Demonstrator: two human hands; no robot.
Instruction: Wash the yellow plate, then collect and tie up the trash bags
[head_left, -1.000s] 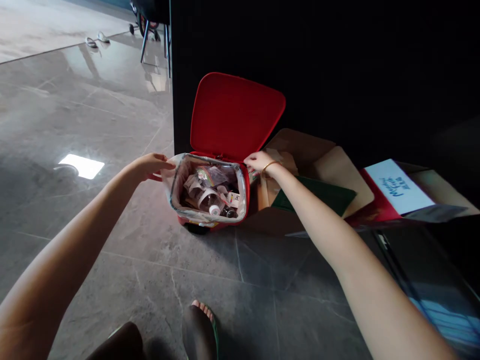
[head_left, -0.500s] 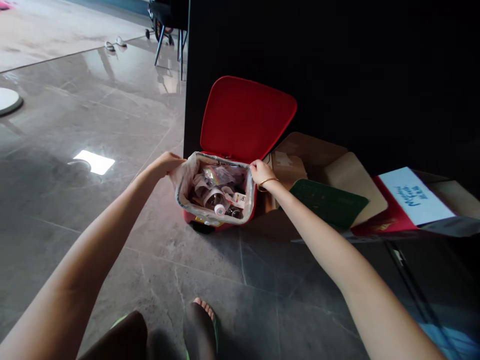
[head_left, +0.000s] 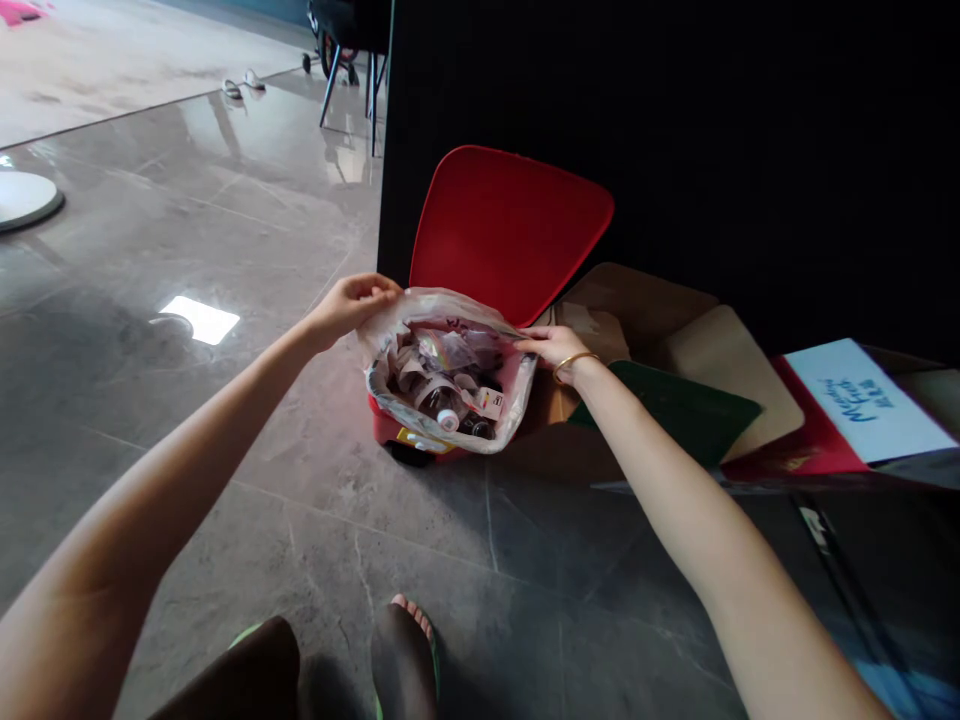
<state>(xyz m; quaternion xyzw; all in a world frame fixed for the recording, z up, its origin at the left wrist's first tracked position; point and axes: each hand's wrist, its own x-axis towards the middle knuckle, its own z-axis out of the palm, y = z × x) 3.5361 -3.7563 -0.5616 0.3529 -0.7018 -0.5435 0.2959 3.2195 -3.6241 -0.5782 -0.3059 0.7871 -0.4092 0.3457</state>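
Note:
A small red bin [head_left: 390, 428] stands on the grey tiled floor with its red lid [head_left: 510, 230] swung up against a black wall. A clear plastic bag [head_left: 450, 435] lines it and holds bottles, wrappers and scraps of paper [head_left: 442, 385]. My left hand [head_left: 352, 303] pinches the bag's rim at its left rear corner and holds it above the bin. My right hand [head_left: 556, 348], with a gold bangle on the wrist, grips the rim on the right side. The bag's mouth is pulled loose from the bin's edge.
Flattened cardboard [head_left: 660, 320], a green folder [head_left: 675, 410] and a red-and-white box [head_left: 862, 400] lie to the right of the bin. My foot in a green sandal [head_left: 405, 650] is near the bottom edge. Chair legs [head_left: 352, 70] and slippers [head_left: 244, 82] are far back.
Both hands have lifted the bag's rim off the bin's edge and drawn it upward and inward. The view has shifted slightly left.

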